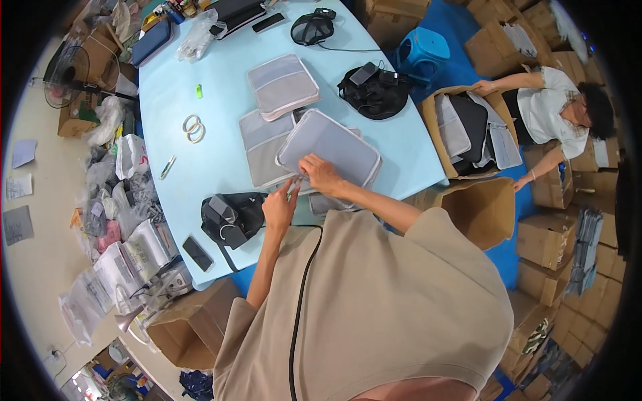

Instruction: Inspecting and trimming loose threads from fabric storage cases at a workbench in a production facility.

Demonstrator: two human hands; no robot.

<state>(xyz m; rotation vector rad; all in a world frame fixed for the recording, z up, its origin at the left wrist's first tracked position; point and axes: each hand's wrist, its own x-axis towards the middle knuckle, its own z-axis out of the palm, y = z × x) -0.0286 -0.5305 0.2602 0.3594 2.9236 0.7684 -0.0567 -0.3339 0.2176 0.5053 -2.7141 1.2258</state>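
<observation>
A flat grey sleeve with a pale rim lies tilted on top of other sleeves in front of me. My right hand rests over its near left corner, fingers curled and gripping the edge. Close beside it, my left hand is closed in a pinch at the same corner; whatever small part sits between its fingertips is hidden. Under these lies a grey sleeve with a front pocket, partly covered. Farther back, another grey pocketed sleeve overlaps the pile.
The pale blue table also bears tape rings, a phone, a black cap with devices and another black cap. At right, a person touches an open carton of sleeves. A blue stool stands behind.
</observation>
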